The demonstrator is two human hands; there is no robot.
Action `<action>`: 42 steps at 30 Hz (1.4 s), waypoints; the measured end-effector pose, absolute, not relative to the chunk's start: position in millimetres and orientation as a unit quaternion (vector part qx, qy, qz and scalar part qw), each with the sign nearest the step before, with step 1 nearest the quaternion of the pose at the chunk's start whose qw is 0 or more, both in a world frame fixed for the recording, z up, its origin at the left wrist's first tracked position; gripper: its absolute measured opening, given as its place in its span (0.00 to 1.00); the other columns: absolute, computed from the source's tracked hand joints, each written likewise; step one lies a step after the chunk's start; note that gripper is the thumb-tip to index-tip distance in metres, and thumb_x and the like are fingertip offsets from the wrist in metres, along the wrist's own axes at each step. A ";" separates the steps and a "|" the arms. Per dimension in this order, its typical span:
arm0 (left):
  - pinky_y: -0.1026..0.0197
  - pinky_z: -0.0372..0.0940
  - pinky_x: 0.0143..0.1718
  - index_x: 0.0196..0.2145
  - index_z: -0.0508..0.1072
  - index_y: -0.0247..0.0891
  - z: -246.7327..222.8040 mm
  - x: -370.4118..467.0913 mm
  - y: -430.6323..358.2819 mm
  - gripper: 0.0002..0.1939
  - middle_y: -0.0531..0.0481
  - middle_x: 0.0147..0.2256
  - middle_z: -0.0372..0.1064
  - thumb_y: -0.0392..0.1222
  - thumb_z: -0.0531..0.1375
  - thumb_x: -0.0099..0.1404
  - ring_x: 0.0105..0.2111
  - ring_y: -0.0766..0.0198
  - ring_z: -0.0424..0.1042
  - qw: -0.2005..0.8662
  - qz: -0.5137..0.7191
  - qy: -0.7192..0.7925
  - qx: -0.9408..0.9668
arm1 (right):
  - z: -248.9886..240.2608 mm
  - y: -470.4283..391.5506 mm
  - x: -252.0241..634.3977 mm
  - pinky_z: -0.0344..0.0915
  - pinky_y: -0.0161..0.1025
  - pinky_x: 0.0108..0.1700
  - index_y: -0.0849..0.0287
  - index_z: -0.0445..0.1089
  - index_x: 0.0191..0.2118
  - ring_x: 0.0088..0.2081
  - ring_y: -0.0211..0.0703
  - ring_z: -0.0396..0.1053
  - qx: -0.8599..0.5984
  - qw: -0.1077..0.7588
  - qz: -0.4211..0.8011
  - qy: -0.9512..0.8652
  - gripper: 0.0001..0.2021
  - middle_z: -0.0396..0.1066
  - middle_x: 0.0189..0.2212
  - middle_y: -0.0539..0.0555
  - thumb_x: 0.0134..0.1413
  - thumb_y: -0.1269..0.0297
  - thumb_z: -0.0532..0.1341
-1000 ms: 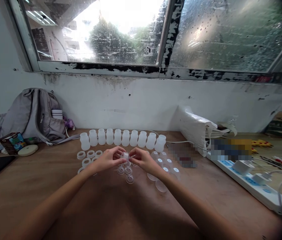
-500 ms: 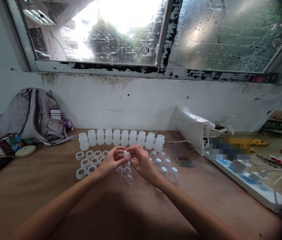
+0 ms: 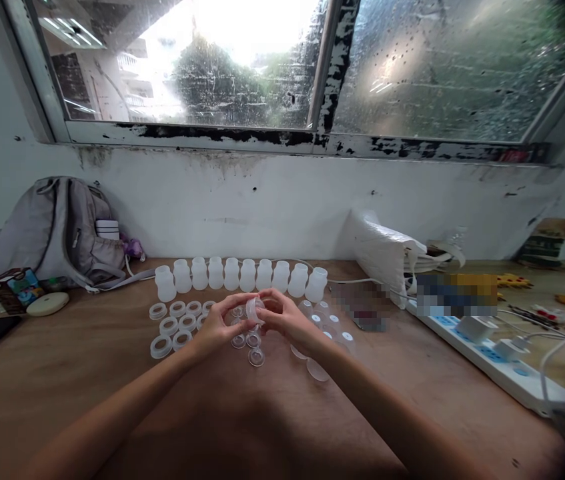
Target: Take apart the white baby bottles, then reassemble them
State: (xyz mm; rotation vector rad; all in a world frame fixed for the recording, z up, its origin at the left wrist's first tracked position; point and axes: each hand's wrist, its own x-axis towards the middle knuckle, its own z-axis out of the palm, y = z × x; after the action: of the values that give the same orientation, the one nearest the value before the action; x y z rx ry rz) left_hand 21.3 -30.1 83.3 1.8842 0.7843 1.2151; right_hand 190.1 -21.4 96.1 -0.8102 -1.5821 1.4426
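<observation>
Small clear plastic cap [image 3: 251, 309] pinched between the left hand [image 3: 219, 325] and right hand [image 3: 283, 319], just in front of the row of white bottles [image 3: 240, 275]. A slip could drop it among loose caps [image 3: 255, 356] on the desk [image 3: 62, 373].

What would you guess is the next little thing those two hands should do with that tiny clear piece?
Probably set it down beside the clear pieces on the table: both the left hand and the right hand pinch one small clear cap above them.

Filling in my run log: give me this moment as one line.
left hand: holds clear piece | right hand: same piece | nearby: bottle row, rings
</observation>
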 end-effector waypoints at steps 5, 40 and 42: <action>0.52 0.53 0.52 0.47 0.65 0.41 89.2 19.6 -33.1 0.23 0.46 0.45 0.65 0.45 0.62 0.52 0.50 0.56 0.58 0.174 0.430 0.319 0.827 | 92.8 -22.4 188.6 0.61 0.31 0.22 0.60 0.61 0.34 0.22 0.32 0.63 -0.294 0.382 0.634 -0.604 0.10 0.64 0.24 0.47 0.45 0.62 0.59; 0.51 0.57 0.48 0.48 0.61 0.39 121.3 21.2 -58.5 0.20 0.44 0.46 0.62 0.39 0.56 0.57 0.47 0.56 0.60 0.084 0.438 0.336 0.830 | 127.9 -52.5 190.6 0.58 0.28 0.17 0.60 0.63 0.42 0.20 0.32 0.63 -0.319 0.392 0.582 -0.637 0.13 0.63 0.22 0.48 0.50 0.60 0.56; 0.53 0.59 0.46 0.47 0.62 0.41 123.6 21.5 -59.3 0.19 0.45 0.45 0.61 0.40 0.57 0.57 0.45 0.57 0.61 0.088 0.440 0.361 0.817 | 128.0 -49.6 192.5 0.61 0.30 0.19 0.60 0.64 0.43 0.23 0.34 0.65 -0.312 0.401 0.586 -0.631 0.15 0.64 0.25 0.50 0.51 0.59 0.55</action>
State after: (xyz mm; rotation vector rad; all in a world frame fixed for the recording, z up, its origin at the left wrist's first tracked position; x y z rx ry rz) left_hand 21.5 -59.3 123.6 2.4327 1.0735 1.3104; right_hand 192.5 -49.6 128.0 -0.7892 -1.5962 1.4822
